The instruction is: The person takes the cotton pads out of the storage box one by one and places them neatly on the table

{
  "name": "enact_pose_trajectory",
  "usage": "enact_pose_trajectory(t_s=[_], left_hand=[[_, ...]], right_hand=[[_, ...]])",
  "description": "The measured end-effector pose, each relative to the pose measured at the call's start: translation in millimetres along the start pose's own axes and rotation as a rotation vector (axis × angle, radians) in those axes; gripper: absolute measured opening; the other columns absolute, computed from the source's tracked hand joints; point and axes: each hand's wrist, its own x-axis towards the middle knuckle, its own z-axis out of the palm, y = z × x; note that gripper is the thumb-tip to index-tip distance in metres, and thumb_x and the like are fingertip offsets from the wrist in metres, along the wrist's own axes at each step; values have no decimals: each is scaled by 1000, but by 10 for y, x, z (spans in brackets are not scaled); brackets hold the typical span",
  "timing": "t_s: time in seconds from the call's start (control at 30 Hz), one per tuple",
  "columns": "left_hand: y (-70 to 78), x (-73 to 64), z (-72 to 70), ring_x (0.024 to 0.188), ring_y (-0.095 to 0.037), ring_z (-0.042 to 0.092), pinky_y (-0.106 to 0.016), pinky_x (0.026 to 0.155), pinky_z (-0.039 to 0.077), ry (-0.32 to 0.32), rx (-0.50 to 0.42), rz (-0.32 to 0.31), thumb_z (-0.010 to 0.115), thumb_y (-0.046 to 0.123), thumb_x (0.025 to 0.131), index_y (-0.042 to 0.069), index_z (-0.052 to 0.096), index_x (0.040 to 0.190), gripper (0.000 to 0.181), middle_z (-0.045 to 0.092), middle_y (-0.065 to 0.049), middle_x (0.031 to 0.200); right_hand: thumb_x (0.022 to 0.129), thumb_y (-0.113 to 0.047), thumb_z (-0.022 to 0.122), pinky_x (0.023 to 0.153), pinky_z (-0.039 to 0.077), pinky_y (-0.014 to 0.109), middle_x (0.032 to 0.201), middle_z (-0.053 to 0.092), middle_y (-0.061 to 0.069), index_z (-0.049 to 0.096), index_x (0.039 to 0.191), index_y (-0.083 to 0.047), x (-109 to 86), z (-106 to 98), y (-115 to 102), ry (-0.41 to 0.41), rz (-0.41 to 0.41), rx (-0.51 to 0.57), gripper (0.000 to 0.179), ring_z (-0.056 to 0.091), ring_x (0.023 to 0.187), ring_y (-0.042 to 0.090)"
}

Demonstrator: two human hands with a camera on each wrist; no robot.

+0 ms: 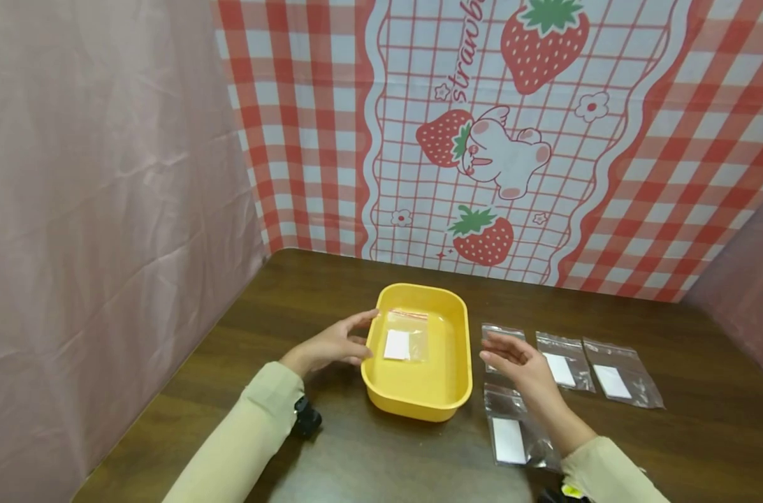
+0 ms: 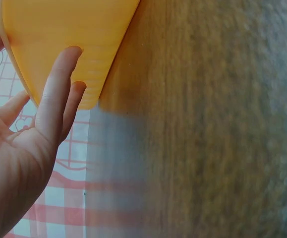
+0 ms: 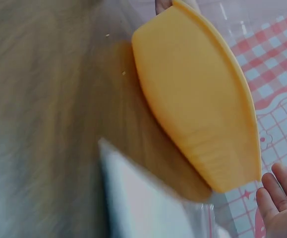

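Note:
A yellow plastic bin stands on the wooden table, and a clear zip bag with a white card lies inside it. My left hand is at the bin's left side, fingers spread along the rim and outer wall. In the left wrist view, fingers of the left hand lie against the yellow wall. My right hand hovers right of the bin with relaxed fingers and nothing in them. It partly covers a zip bag below it. The right wrist view shows the right hand beside the bin's far end.
Right of the bin, more zip bags with white cards lie on the table: a front one, a middle one and a far right one. A strawberry-print checked cloth hangs behind; a pink curtain hangs at left.

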Motion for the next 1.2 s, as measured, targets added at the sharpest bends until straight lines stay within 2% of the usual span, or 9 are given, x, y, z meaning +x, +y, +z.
enact_pose_trajectory(t_s=[0.13, 0.3, 0.5, 0.6, 0.77, 0.9, 1.0, 1.2], left_hand=[[2, 4, -3, 114, -31, 49, -37, 77, 53, 4, 6, -8, 65, -2, 79, 15, 27, 147, 79, 27, -15, 142], [13, 17, -7, 114, -30, 49, -37, 78, 52, 0, 11, -7, 65, -2, 80, 15, 27, 147, 78, 27, -15, 142], [19, 22, -17, 112, -29, 50, -36, 77, 53, 14, 18, -10, 65, -3, 79, 16, 29, 146, 78, 28, -15, 142], [16, 16, -16, 112, -29, 50, -36, 77, 53, 18, 15, -14, 65, -3, 79, 17, 29, 146, 79, 28, -14, 142], [2, 18, -4, 114, -30, 49, -37, 78, 52, -8, 4, -8, 65, -2, 79, 16, 27, 147, 79, 27, -15, 143], [2, 12, -6, 114, -31, 50, -37, 77, 53, 4, 5, -3, 65, -3, 79, 16, 28, 146, 79, 27, -15, 143], [1, 13, -8, 114, -31, 49, -37, 77, 53, 8, 9, -5, 65, -3, 79, 16, 28, 146, 79, 27, -15, 143], [-5, 13, 6, 115, -32, 48, -37, 77, 53, 1, 1, -3, 65, -4, 79, 15, 28, 146, 80, 25, -15, 144]], right_hand=[[83, -11, 70, 81, 49, 21, 104, 66, 4, 53, 121, 8, 91, 96, -56, -7, 22, -14, 46, 61, 92, 8], [83, -12, 69, 82, 49, 22, 106, 65, 11, 48, 124, 13, 200, 211, -153, -20, 40, 6, 52, 61, 92, 9], [83, -16, 70, 84, 47, 20, 104, 65, 3, 49, 125, 9, 326, 334, -251, -26, 58, -30, 53, 60, 94, 7], [83, -14, 70, 86, 46, 21, 103, 65, 5, 50, 124, 9, 396, 401, -267, -30, 64, -5, 51, 60, 94, 7], [83, -11, 69, 85, 46, 21, 99, 66, -1, 53, 122, 8, 484, 500, -273, -37, 90, 12, 46, 60, 92, 7], [84, -13, 69, 85, 46, 21, 101, 65, -3, 53, 123, 7, 562, 582, -269, -62, 107, 15, 47, 60, 93, 7], [85, -12, 67, 86, 46, 23, 104, 64, 3, 53, 123, 6, 618, 635, -257, -68, 126, 5, 45, 59, 93, 8], [87, -17, 66, 97, 40, 41, 115, 60, 14, 52, 126, 4, 710, 698, -286, -89, 165, -50, 47, 57, 101, 18]])
